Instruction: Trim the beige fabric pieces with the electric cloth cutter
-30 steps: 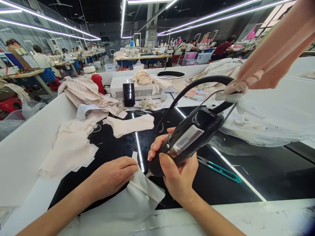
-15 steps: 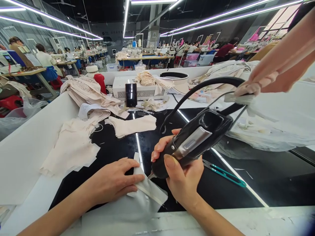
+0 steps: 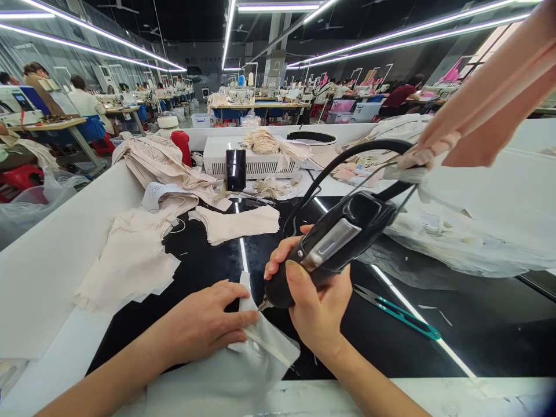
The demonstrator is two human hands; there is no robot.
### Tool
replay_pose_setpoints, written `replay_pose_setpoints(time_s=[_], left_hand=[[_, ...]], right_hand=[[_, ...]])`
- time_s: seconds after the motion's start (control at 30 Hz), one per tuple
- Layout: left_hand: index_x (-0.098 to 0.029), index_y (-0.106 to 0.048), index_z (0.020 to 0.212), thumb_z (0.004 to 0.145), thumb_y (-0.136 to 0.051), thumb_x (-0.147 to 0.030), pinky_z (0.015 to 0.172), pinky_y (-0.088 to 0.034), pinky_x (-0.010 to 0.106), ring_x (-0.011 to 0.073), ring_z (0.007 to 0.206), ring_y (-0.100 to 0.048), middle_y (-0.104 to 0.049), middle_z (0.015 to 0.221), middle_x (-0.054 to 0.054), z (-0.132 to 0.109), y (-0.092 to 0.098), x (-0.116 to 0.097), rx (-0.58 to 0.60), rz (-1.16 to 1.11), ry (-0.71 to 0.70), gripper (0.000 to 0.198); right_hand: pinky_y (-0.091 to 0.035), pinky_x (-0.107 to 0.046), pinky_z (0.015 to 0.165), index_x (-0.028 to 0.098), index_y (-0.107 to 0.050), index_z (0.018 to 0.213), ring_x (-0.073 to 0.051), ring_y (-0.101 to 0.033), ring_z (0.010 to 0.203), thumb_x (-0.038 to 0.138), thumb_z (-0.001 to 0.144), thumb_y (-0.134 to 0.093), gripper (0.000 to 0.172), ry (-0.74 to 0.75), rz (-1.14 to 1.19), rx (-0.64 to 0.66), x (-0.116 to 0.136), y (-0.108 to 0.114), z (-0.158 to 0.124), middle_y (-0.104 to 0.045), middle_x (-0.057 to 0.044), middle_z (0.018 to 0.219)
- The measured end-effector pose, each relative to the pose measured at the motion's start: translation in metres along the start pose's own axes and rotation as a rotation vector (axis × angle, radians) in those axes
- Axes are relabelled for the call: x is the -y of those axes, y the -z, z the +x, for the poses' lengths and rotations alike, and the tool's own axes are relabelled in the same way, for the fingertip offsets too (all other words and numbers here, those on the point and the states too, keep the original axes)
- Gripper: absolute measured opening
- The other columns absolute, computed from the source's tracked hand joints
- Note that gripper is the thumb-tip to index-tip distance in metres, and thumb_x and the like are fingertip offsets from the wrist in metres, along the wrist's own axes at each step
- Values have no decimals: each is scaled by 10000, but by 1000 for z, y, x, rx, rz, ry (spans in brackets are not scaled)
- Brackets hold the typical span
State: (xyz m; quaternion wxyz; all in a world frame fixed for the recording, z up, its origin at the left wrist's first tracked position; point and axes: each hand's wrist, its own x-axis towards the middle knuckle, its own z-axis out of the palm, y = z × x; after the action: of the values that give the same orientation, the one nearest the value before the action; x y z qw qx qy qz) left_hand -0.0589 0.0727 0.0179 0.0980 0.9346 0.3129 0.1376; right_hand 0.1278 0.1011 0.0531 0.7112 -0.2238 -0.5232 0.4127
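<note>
My right hand (image 3: 319, 307) is wrapped round a black corded hand tool (image 3: 362, 217) with a silver lever and a pointed metal tip. The tip meets a pale, sheer fabric piece (image 3: 284, 346) beside my left fingertips. My left hand (image 3: 204, 321) lies with its fingers stretched out, pressing this fabric onto the black tabletop (image 3: 217, 260). A narrow light strip runs across the cloth. A peach cloth tie (image 3: 469, 124) suspends the tool from the upper right. Right of my right hand lies a pair of teal-handled thread snips (image 3: 408, 318).
Beige fabric pieces (image 3: 125, 255) and a smaller fabric stack (image 3: 243, 225) lie at left and centre. Behind them are a phone (image 3: 236, 169), a white vented box (image 3: 217, 150) and a red container (image 3: 181, 147). A clear plastic bag (image 3: 469, 243) lies right; people work at machines beyond.
The tool's rear end and its cloth tie have swung slightly left, with my right hand shifting a little. My left hand stays on the fabric. The whole view has tilted slightly.
</note>
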Motion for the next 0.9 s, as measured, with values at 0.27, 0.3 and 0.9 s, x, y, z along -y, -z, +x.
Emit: replay_pose_setpoints(time_s=[0.27, 0.3, 0.9], left_hand=[[-255, -596, 1296, 984, -576, -262, 964, -548, 424, 289, 1177, -573, -506, 1340, 137, 2, 3, -4, 12, -27, 37, 314], [-254, -597, 1296, 982, -579, -261, 970, -546, 426, 294, 1193, -569, -500, 1348, 142, 1, 3, -4, 14, -30, 41, 314], [-278, -565, 1351, 1010, -523, -240, 1018, -526, 427, 279, 1245, -556, -487, 1400, 122, -5, -2, 1, 1, -47, 67, 346]], right_hand=[[-530, -264, 567, 266, -532, 1063, -107, -608, 619, 268, 863, -735, 285, 8, 28, -1, -8, -3, 6, -649, 48, 844], [-531, -264, 568, 268, -531, 1065, -106, -608, 617, 264, 869, -728, 278, 3, 26, 2, -8, -3, 7, -650, 49, 841], [-521, -252, 530, 264, -454, 1050, -103, -571, 576, 361, 851, -720, 346, -5, -44, 9, -10, -7, 15, -611, 54, 813]])
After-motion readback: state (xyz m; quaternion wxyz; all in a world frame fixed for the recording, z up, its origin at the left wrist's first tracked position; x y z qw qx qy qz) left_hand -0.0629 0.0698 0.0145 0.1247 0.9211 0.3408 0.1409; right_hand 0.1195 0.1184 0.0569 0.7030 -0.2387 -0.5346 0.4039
